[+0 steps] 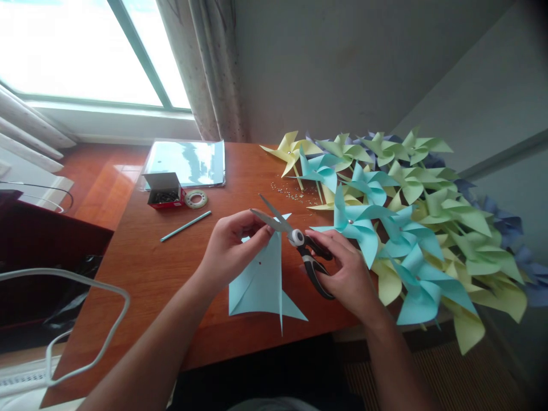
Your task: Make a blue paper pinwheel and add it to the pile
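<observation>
Pinched between the fingers of my left hand [233, 245] is a blue paper sheet [252, 288], cut inward from its corners, with a small dark mark near its middle. My right hand [346, 271] grips black-and-white handled scissors [297, 237]. Their blades are parted and point up and left, close to my left fingertips and the top of the sheet. Whether the blades touch the paper I cannot tell. Just beyond my right hand lies a finished blue paper pinwheel [351, 221].
Many green, yellow, blue and purple pinwheels [445, 208] cover the table's right side. Small beads [293, 193] lie scattered near them. At the left are a red box [165, 197] of dark pieces, a tape roll [196, 198], a blue stick [185, 226] and a plastic-wrapped paper stack [186, 161].
</observation>
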The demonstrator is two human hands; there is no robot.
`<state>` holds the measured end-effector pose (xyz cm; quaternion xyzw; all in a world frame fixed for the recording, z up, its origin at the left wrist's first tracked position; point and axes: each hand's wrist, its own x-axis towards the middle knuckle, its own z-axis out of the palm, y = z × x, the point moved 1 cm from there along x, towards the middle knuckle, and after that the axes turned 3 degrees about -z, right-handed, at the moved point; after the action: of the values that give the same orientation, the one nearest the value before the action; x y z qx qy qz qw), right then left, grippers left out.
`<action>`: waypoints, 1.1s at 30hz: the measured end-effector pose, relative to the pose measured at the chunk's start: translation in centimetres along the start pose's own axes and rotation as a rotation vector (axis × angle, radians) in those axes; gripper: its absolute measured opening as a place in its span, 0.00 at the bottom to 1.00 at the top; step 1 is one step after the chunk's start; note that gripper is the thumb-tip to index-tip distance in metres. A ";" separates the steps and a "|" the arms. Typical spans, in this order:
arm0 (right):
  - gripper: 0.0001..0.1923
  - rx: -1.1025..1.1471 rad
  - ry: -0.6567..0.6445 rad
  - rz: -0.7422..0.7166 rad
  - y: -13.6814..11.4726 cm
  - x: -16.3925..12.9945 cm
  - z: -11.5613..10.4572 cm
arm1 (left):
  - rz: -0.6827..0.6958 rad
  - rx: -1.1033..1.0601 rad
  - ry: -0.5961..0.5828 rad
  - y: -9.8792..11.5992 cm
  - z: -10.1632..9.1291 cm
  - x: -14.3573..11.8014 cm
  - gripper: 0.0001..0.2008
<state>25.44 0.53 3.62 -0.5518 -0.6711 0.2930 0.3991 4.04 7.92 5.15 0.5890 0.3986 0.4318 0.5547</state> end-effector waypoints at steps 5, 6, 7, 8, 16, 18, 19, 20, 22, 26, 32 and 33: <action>0.25 -0.015 -0.010 0.004 0.0 0.0 -0.2 | 0.021 0.037 -0.011 0.0 0.0 0.0 0.04; 0.25 -0.015 -0.009 0.007 0.0 0.0 -0.2 | 0.023 0.044 -0.011 0.1 0.0 0.0 0.04; 0.25 -0.013 -0.009 0.009 0.0 -0.1 -0.2 | 0.023 0.052 -0.011 0.0 0.1 0.0 0.04; 0.25 -0.012 -0.008 0.010 0.0 -0.1 -0.2 | 0.023 0.058 -0.013 0.0 0.1 0.0 0.05; 0.26 -0.019 -0.006 -0.001 0.0 -0.1 -0.3 | 0.022 0.080 -0.027 0.0 0.0 0.0 0.05; 0.26 -0.019 -0.007 -0.001 0.0 -0.1 -0.3 | 0.020 0.076 -0.031 -0.1 0.0 0.0 0.06; 0.25 -0.020 -0.008 -0.001 0.0 -0.1 -0.3 | 0.019 0.073 -0.032 -0.1 0.0 0.0 0.06; 0.25 -0.024 -0.007 0.000 0.1 -0.2 -0.3 | 0.018 0.071 -0.034 -0.2 0.0 0.0 0.06; 0.26 -0.037 -0.005 -0.003 0.1 -0.2 -0.3 | 0.018 0.068 -0.034 -0.3 0.0 0.0 0.06; 0.26 -0.053 -0.009 -0.011 0.1 -0.2 -0.4 | 0.021 0.073 -0.034 -0.3 0.0 0.0 0.05; 0.25 -0.051 0.000 -0.006 0.3 -0.1 -0.4 | 0.035 0.094 -0.037 -0.1 0.0 -0.1 0.05; 0.25 -0.041 0.006 0.005 0.3 -0.1 -0.3 | 0.036 0.100 -0.036 -0.1 0.1 -0.1 0.05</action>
<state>25.88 0.45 3.49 -0.5623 -0.6746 0.2784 0.3888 4.08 7.81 5.07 0.6311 0.3988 0.4105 0.5237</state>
